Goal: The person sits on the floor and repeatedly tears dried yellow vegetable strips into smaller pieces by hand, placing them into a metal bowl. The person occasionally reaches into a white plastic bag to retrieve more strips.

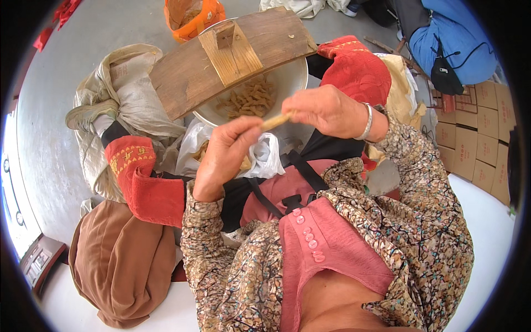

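My left hand (229, 151) and my right hand (330, 112) pinch the two ends of a short, yellowish-tan strip (276, 121), holding it stretched between them. Its material cannot be told. Beyond the hands stands a round, pale metal basin (304, 76) with a heap of knobbly tan pieces (251, 97) inside. A wooden plank (178, 89) lies across the basin's rim, hiding part of it. Fixed on the plank is a lighter wooden block (236, 58). Below my left hand, a white plastic bag (267, 159) holds more tan pieces, partly covered by that hand.
Red towels (159, 199) drape my knees. An orange bag (195, 18) stands behind the basin. A pale woven sack (132, 79) lies at the left, and brown cloth (124, 261) nearer me. Stacked cardboard boxes (464, 149) and a person in blue clothing (460, 41) are at the right.
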A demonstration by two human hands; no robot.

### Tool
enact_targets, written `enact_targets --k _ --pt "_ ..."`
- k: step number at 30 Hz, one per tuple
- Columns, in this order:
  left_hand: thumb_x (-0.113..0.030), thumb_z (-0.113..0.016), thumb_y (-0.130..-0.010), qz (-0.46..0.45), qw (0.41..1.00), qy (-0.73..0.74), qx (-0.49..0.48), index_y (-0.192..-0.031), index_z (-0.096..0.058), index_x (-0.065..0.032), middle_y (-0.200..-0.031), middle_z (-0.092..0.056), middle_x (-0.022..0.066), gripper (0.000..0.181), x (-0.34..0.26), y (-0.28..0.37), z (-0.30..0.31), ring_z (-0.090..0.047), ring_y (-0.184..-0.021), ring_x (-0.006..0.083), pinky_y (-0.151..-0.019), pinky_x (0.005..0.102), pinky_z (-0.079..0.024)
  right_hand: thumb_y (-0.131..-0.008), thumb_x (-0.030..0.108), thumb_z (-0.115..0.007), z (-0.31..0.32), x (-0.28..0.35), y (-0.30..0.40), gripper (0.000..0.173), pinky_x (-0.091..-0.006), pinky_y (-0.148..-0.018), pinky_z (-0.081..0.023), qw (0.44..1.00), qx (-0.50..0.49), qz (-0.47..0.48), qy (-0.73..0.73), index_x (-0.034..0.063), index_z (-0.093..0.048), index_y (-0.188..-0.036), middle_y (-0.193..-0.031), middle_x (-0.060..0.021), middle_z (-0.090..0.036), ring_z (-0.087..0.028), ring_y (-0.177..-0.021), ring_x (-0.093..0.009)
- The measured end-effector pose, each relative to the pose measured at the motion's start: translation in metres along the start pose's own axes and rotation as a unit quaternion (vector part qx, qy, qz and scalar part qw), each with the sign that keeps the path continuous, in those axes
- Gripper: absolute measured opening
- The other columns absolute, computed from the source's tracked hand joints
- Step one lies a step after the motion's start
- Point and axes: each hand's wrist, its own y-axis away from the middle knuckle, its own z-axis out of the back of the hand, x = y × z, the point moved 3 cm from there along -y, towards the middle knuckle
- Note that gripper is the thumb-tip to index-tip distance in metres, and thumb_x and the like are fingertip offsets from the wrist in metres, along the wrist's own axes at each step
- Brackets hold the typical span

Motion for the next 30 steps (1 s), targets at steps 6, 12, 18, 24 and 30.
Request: enact_targets --k 6,12,18,24,30 --pt "-0.006 -0.056 -0.091 -0.086 0.988 -0.019 -0.126 -0.102 -0.06 0.0018 -0.077 -0.058 0.0011 0.015 -0.013 -0.05 0.021 -0.05 -0.063 0.0066 -0.059 0.0207 -0.043 -0.088 0.007 -0.058 -0.009 -0.033 -0.032 0.017 -0.0266 -0.067 -0.047 0.981 -0.158 -0.087 -0.074 0.0016 -0.06 -0.105 -0.085 -0.0098 -0.062 -0.058 -0.073 -0.016" --pt "-0.007 -0.055 -0.091 -0.07 0.993 0.026 -0.094 -0.102 -0.058 0.0006 -0.079 -0.061 0.0035 0.014 -0.008 -0.063 0.041 -0.053 -0.065 0.0079 -0.059 0.0213 -0.044 -0.087 0.004 -0.057 0.002 -0.044 -0.048 0.015 -0.0267 -0.069 -0.047 0.992 -0.099 -0.074 0.003 0.0024 -0.06 -0.102 -0.083 -0.0091 -0.061 -0.058 -0.074 -0.018" --pt "-0.009 -0.056 -0.092 -0.082 0.988 0.04 -0.121 -0.102 -0.058 0.0006 -0.081 -0.062 0.0043 0.014 -0.007 -0.08 0.047 -0.054 -0.065 0.0083 -0.059 0.022 -0.046 -0.088 0.004 -0.055 -0.003 -0.061 -0.062 0.015 -0.0243 -0.065 -0.045 0.979 -0.131 -0.126 -0.088 0.0023 -0.06 -0.102 -0.077 -0.0046 -0.058 -0.053 -0.07 -0.011" --pt "-0.007 -0.055 -0.091 -0.092 0.987 0.043 -0.122 -0.101 -0.058 -0.0002 -0.081 -0.061 0.0033 0.013 -0.007 -0.098 0.061 -0.053 -0.065 0.0069 -0.056 0.0213 -0.045 -0.089 0.005 -0.055 -0.01 -0.076 -0.075 0.015 -0.0227 -0.065 -0.044 0.972 -0.174 -0.121 -0.106 0.0033 -0.061 -0.103 -0.076 -0.0017 -0.056 -0.05 -0.071 -0.008" --pt "-0.008 -0.054 -0.091 -0.082 0.988 0.049 -0.124 -0.1 -0.059 -0.0021 -0.08 -0.06 0.0019 0.012 -0.008 -0.106 0.063 -0.052 -0.064 0.0064 -0.055 0.021 -0.043 -0.089 0.007 -0.055 -0.008 -0.08 -0.08 0.015 -0.0241 -0.065 -0.044 0.97 -0.181 -0.127 -0.099 0.0029 -0.061 -0.102 -0.077 -0.0027 -0.058 -0.052 -0.072 -0.009"
